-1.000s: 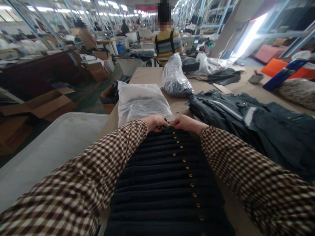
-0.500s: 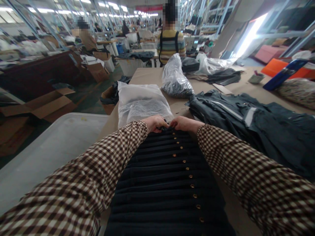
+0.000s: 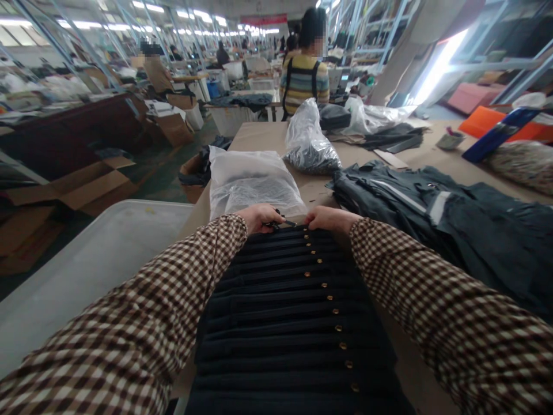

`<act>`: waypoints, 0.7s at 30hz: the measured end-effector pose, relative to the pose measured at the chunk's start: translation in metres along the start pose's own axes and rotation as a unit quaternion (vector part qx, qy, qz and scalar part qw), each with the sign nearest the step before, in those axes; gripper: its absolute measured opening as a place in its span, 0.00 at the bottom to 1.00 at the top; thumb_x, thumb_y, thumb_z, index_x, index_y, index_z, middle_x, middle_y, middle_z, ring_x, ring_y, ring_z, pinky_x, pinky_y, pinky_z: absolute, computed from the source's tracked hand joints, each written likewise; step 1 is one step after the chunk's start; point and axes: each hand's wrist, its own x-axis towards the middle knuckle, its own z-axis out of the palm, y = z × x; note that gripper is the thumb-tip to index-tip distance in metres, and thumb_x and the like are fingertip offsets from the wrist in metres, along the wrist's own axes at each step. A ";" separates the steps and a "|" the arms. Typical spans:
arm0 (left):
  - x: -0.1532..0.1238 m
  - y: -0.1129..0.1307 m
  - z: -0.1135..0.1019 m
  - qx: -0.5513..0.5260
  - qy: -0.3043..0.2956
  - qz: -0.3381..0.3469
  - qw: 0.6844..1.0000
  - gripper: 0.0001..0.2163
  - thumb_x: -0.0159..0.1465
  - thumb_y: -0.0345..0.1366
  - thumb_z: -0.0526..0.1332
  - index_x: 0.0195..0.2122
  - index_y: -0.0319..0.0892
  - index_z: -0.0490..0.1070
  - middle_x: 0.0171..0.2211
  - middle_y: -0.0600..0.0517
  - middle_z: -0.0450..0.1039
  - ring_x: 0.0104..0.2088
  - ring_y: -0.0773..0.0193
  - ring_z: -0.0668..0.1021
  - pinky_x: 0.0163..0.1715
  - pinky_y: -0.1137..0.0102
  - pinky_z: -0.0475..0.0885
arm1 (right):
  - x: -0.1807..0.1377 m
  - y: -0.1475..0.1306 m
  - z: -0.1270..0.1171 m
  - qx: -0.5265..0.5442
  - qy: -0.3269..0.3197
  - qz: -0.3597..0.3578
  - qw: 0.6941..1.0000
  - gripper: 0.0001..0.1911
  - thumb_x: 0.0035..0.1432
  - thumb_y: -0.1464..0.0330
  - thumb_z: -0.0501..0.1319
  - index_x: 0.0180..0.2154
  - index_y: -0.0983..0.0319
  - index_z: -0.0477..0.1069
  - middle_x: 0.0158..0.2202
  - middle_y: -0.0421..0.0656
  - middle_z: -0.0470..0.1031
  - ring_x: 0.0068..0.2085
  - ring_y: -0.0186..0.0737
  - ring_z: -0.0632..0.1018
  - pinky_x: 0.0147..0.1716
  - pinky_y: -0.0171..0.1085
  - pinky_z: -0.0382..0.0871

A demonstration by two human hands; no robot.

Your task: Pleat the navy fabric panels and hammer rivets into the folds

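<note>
The hands have just drawn apart: half a second ago their fingertips nearly met, and now a small gap lies between them. The left hand point(image 3: 259, 219) has shifted outward, its fingers closed around a small, dark, thin-bladed hand tool point(image 3: 276, 222), whose narrow tip now shows in that gap, pointing toward the other hand. The right hand point(image 3: 326, 218) has hardly moved; its thumb and finger appear pinched on the far edge of the row of near-black folded cloth pieces point(image 3: 276, 328). The parting suggests a pause in close work at that edge — whether the tip touches the cloth cannot be told.

The cloth pieces lie between the forearms on the brown-topped table point(image 3: 253, 135), overlapping like shingles from the hands back toward the wearer. Each shows a soft, rounded fold; small gold-coloured round fittings point(image 3: 339, 328) run down their right part in a slightly wavering line — one sits a little left of its neighbours. The folds look thick and matte, fairly even, with the farthest ones packed closest. A translucent white plastic bag point(image 3: 254, 173) lies just beyond the left hand.
</note>
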 end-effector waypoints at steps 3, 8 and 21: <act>-0.010 0.002 -0.008 0.000 -0.007 0.002 1.000 0.10 0.54 0.23 0.65 0.23 0.41 0.65 0.19 0.55 0.65 0.18 0.71 0.68 0.15 0.79 0.63 | 0.002 0.002 0.000 0.024 0.000 0.000 1.000 0.12 0.45 0.78 0.60 0.31 0.62 0.79 0.27 0.40 0.80 0.27 0.35 0.77 0.27 0.30 0.70; -0.018 0.010 0.006 0.010 -0.018 0.016 1.000 0.08 0.56 0.24 0.64 0.25 0.41 0.67 0.22 0.54 0.68 0.20 0.70 0.70 0.17 0.78 0.65 | 0.003 0.005 0.000 0.127 -0.002 -0.015 0.992 0.07 0.53 0.69 0.61 0.32 0.64 0.77 0.29 0.41 0.79 0.27 0.34 0.75 0.29 0.31 0.70; -0.006 0.013 0.027 0.086 -0.016 0.025 0.996 0.07 0.57 0.26 0.63 0.27 0.40 0.65 0.20 0.57 0.66 0.19 0.72 0.68 0.19 0.78 0.64 | -0.001 0.004 -0.001 0.055 0.025 -0.032 0.998 0.09 0.46 0.75 0.61 0.32 0.65 0.78 0.25 0.38 0.76 0.27 0.32 0.74 0.29 0.28 0.67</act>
